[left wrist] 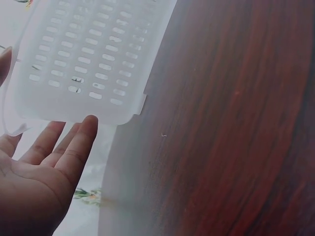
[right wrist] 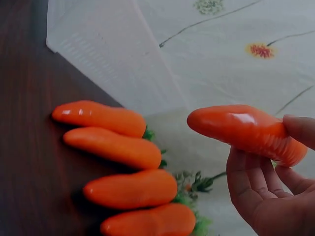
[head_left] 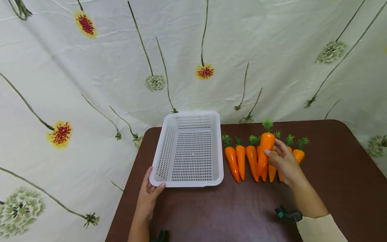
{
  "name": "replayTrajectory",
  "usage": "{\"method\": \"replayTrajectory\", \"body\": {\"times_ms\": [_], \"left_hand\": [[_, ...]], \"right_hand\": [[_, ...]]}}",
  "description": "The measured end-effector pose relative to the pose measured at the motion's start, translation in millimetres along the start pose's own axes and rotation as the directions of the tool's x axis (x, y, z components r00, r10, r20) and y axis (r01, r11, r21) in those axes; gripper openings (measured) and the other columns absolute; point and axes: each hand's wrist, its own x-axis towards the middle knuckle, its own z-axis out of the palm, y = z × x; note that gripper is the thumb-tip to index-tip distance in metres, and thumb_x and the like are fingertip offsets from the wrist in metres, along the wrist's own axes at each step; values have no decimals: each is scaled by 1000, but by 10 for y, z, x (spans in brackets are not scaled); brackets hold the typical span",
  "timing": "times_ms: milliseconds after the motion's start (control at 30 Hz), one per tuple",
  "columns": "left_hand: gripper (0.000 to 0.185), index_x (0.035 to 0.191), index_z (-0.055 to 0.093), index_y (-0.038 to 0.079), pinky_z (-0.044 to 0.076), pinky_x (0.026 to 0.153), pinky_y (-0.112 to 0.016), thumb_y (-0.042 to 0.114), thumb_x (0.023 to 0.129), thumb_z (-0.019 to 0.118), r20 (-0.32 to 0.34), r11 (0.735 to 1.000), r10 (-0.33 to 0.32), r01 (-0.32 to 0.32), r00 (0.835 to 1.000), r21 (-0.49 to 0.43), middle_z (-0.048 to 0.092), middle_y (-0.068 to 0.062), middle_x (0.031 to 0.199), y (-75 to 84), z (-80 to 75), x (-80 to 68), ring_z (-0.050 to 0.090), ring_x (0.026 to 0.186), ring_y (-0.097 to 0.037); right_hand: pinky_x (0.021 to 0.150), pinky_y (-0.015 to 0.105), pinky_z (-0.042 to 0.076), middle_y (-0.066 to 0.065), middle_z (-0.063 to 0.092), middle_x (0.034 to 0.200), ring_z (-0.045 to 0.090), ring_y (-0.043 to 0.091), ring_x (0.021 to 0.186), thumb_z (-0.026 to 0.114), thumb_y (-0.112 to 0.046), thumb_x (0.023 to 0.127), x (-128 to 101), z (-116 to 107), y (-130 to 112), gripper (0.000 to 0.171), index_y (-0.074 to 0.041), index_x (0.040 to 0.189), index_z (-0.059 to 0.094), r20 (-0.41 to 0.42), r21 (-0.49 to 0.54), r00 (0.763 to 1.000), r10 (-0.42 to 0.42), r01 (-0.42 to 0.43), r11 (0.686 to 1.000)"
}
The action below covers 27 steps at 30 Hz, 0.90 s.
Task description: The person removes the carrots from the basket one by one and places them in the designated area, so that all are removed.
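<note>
My right hand [head_left: 284, 160] holds an orange toy-like carrot [head_left: 266, 143] with a green leafy top, pinched between thumb and fingers. In the right wrist view that carrot [right wrist: 241, 127] is held up off the table, its tip pointing left. Below and around it lies a row of more carrots [head_left: 231, 163], tops toward the back edge. With the thumb at its rim and the fingers along its outer side, my left hand [head_left: 147, 196] grips the near left corner of a white perforated plastic basket [head_left: 220, 158]. Nothing lies in the basket.
The dark brown table [head_left: 223, 211] has rounded corners. Behind it hangs a white cloth [head_left: 181, 50] printed with flowers. The basket stands left of the carrot row, near the back edge. A black device [head_left: 288, 214] is worn at my right wrist.
</note>
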Motion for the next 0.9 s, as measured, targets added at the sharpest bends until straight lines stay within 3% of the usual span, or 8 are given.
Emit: {"method": "replayTrajectory", "body": {"times_ms": [133,367,500,733,900], "left_hand": [[90,163,17,25,49,97,-12,-1,93,67,-3,1000,5,-5,1000,-4,35,-10,160,-2,1,-12,55,130,-5],[89,162,18,26,49,97,-12,-1,93,67,-10,1000,11,-12,1000,-8,35,-10,160,-9,9,-16,55,131,-6],[90,163,17,23,49,97,-13,-1,92,68,-3,1000,15,-15,1000,-10,36,-11,160,-20,12,-4,56,130,-7],[90,162,17,25,50,98,-14,0,93,68,0,1000,22,-22,1000,-9,34,-8,162,-65,-3,23,53,135,-9],[90,162,18,27,50,98,-15,-1,92,68,3,1000,23,-23,1000,-19,35,-7,162,-71,-1,21,53,135,-10]], "right_hand": [[85,19,55,-13,50,123,63,-1,101,62,-30,101,-37,-102,83,81,-16,163,12,-45,15,999,29,-29,999],[81,16,54,-14,47,121,61,-5,95,64,-36,99,-116,-306,256,90,-16,164,6,-167,-86,985,46,-61,994],[78,14,53,-13,46,117,61,-5,90,66,-32,98,-177,-412,361,91,-14,164,5,-230,-32,971,68,-77,997],[72,15,54,-21,56,105,63,-5,85,66,-24,98,-237,-614,455,84,-10,162,15,-292,35,956,36,-26,999],[70,14,54,-17,50,107,58,-8,85,69,-33,96,-268,-738,475,90,-13,163,12,-368,-23,926,86,-101,995]]}}
